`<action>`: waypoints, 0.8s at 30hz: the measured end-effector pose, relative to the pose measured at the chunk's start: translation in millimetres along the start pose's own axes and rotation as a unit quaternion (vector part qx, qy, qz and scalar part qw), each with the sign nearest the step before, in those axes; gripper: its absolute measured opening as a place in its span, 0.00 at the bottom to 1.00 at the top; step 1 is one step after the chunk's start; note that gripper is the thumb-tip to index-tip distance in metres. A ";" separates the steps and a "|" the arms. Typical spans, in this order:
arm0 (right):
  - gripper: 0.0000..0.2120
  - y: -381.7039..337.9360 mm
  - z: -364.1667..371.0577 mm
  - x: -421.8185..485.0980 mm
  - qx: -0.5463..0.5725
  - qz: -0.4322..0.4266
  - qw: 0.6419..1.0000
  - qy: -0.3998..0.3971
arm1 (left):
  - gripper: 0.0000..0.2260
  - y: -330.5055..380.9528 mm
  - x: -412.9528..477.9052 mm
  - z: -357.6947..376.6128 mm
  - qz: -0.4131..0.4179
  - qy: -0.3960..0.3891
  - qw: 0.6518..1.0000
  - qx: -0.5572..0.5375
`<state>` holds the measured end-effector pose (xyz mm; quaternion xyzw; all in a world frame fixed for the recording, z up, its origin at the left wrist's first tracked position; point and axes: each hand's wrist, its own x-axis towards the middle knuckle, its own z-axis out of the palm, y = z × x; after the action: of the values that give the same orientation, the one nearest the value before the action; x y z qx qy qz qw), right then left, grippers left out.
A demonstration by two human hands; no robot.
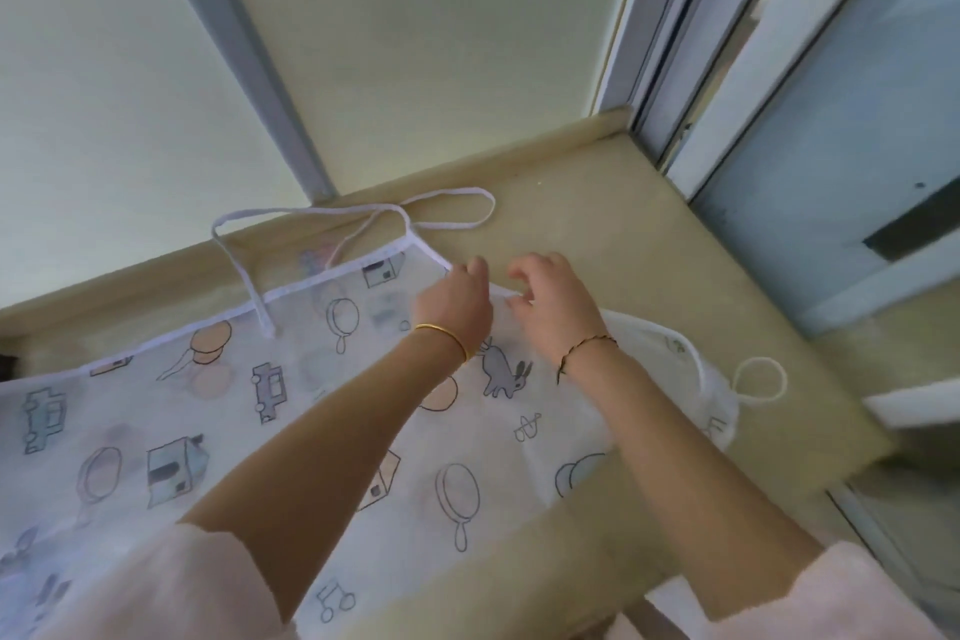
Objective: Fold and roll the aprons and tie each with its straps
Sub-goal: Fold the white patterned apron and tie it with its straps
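- On the beige desk [597,203], in the corner between wall and window frame [649,42]: one apron [291,411], thin white fabric printed with pans, houses and a rabbit. It lies spread flat, with no fold or roll started.
- Long strap [358,213]: white tape, joined to the far hem and trailing in loose loops across the desk toward the wall. One end lies back over the apron.
- Looped strap [761,379]: a second white tape at the apron's right end, curled in a ring on the bare desk near its edge.
- Left hand [457,299], with a gold bangle [441,335] at the wrist: set on the far hem where the long strap joins. Its fingers are curled over the edge and appear to pinch it.
- Right hand [553,299]: just beside the left, fingers spread and loosely bent, tips at the hem, gripping nothing that shows.
- Step in hand, as judged: taking up the far hem for a first fold.
- Risk: the fabric looks light and slippery. A lift from one corner alone would likely drag it askew and give an uneven fold.
- Risk: the loose straps may be caught inside the fold or roll and leave nothing free for tying.
- Risk: the looped strap may slide off the desk edge.
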<state>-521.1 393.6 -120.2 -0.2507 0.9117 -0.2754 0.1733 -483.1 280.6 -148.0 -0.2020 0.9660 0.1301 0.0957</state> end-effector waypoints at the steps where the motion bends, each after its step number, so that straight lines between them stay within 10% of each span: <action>1: 0.13 3.8 -11.0 -14.5 0.007 0.005 1.000 0.021 | 0.09 15.8 -4.7 -1.2 0.011 -0.014 1.000 -0.005; 6: 0.06 31.9 -63.9 -73.4 -0.045 0.071 0.991 0.102 | 0.10 67.2 -27.7 -9.1 0.021 -0.141 0.989 0.023; 14: 0.32 89.3 -93.8 -116.8 -0.103 0.169 0.980 -0.006 | 0.21 111.5 -69.0 2.8 -0.086 -0.176 0.978 0.073; 20: 0.24 96.3 -74.0 -133.8 -0.073 0.120 0.988 -0.069 | 0.05 139.3 -96.7 -20.6 -0.036 -0.229 0.967 0.109; 24: 0.24 97.8 -59.8 -121.7 -0.079 0.141 0.987 0.003 | 0.26 138.3 -103.1 6.5 -0.066 -0.195 0.967 0.151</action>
<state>-484.6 556.4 -109.1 -0.1323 0.9572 -0.1762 0.1875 -446.8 442.5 -100.3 -0.2191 0.9218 0.0132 0.3194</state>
